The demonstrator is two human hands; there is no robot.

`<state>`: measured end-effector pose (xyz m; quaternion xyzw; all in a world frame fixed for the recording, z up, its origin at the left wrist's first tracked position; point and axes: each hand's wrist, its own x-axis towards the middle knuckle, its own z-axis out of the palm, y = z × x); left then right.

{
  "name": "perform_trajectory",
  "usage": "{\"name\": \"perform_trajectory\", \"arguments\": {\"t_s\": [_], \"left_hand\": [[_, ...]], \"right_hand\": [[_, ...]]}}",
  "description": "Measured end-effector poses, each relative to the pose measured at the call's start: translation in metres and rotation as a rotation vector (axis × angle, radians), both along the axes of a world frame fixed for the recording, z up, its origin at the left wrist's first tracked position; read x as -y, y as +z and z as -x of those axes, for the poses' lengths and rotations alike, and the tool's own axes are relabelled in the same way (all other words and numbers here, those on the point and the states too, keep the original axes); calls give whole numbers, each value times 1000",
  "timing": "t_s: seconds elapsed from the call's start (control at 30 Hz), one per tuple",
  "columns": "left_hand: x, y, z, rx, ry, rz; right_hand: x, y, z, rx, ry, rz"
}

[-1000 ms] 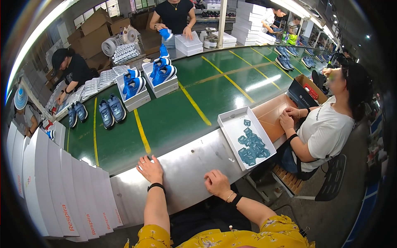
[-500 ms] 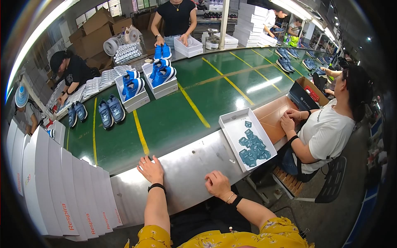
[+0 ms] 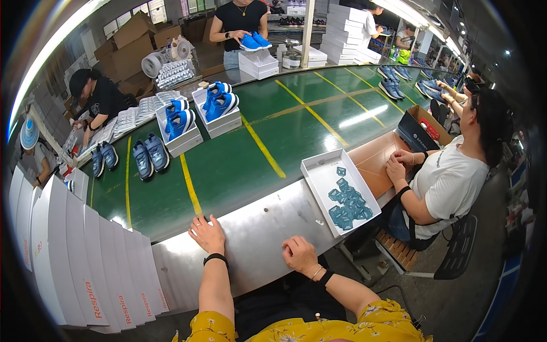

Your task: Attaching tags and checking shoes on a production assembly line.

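My left hand [image 3: 208, 234] lies on the far edge of the metal ledge [image 3: 256, 228], beside the green conveyor belt [image 3: 228, 171]. Its fingers are stretched out and apart, holding nothing. On the same ledge rests my right hand [image 3: 299, 254], its fingers curled in, with nothing visible in them. To its right, a white box lid [image 3: 315, 171] holds a heap of small teal tags [image 3: 348, 204]. On the belt ahead stand two white boxes with blue sneakers [image 3: 181, 124] inside. Farther left are two pairs of darker blue-grey sneakers [image 3: 149, 155].
White shoe boxes [image 3: 85, 256] are stacked by my left arm. At my right a co-worker [image 3: 444, 176] sits by a brown board [image 3: 373, 162] and a dark open box [image 3: 421, 128]. Across the belt, a person holds blue sneakers [image 3: 254, 41] over a white box [image 3: 258, 64].
The belt has carried the boxes and sneakers slightly left. The person opposite has lifted a blue pair off the belt to above the white box. My hands have stayed in place.
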<state>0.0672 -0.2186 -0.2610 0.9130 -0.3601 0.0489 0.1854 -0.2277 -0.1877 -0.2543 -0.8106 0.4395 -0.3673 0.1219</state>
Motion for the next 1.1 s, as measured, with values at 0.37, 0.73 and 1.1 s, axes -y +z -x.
{"name": "perform_trajectory", "arguments": {"t_s": [0.37,0.73,1.1], "left_hand": [[3,-3,-1,9,3,12],[4,-3,0,7,-16,5],[6,9,7,7,-22,-51]], "right_hand": [[3,0,0,7,-1,1],[4,1,1,50,-12,9],[4,0,6,40,-15,-43]]}}
